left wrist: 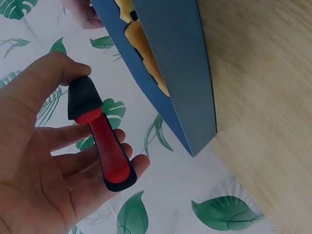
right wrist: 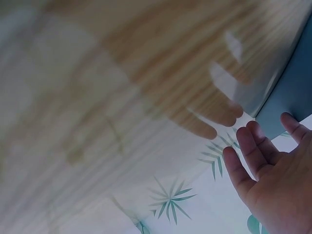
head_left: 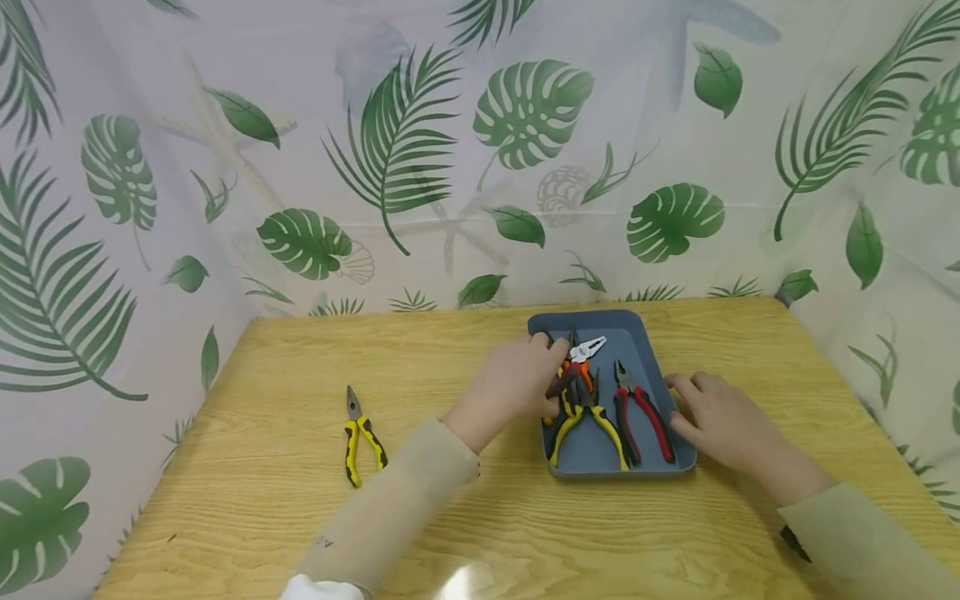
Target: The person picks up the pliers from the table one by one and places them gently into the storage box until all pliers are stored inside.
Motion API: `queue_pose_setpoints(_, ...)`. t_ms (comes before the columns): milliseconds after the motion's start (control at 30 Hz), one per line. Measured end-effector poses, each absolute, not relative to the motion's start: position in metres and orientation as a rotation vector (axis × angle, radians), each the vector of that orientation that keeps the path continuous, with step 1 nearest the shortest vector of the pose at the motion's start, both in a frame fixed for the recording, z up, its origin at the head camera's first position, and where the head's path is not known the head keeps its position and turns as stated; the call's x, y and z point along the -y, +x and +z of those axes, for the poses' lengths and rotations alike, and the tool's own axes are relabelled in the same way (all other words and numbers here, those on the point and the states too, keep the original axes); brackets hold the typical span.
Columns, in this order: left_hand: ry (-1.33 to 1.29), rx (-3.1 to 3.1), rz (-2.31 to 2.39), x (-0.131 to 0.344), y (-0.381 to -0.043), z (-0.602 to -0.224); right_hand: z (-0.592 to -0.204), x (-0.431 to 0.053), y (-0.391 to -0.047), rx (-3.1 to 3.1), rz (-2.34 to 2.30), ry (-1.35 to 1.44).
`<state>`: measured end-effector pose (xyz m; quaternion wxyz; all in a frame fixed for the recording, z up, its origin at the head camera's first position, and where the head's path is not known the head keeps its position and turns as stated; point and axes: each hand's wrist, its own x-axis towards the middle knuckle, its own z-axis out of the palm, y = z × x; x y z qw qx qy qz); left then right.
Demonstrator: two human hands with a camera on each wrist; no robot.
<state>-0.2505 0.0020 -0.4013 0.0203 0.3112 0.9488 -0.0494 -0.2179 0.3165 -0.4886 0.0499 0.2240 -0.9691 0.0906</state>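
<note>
My left hand [head_left: 517, 379] is over the left side of a blue-grey tray [head_left: 636, 333]. Its thumb and fingers grip a pair of pliers by the red and black handles [left wrist: 113, 153], clear of the tray's wall in the left wrist view. Bright silver jaws show beyond the fingers in the head view. Inside the tray lie yellow-and-black pliers [head_left: 617, 437] and red-and-black pliers [head_left: 654, 417], with other tools partly hidden by the left hand. My right hand [head_left: 723, 421] rests beside the tray's right wall, fingers loosely bent, fingertips right at it.
Another pair of yellow-and-black pliers [head_left: 353, 406] lies on the wooden table [head_left: 247, 467], left of the tray. A leaf-patterned cloth [head_left: 427, 167] hangs behind the table and along its sides.
</note>
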Motion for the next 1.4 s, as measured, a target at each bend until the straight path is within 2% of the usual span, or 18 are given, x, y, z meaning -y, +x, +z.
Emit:
queue_pose_setpoints(833,0.907,-2.932,-0.01,-0.052,-0.237,-0.423,-0.489,-0.316,-0.219,2.958,0.285,0.672)
queue_pose_setpoints(1400,0.8,-2.979,-0.089,-0.077,-0.232,-0.435,-0.487,-0.313,-0.219,2.995,0.276,0.656)
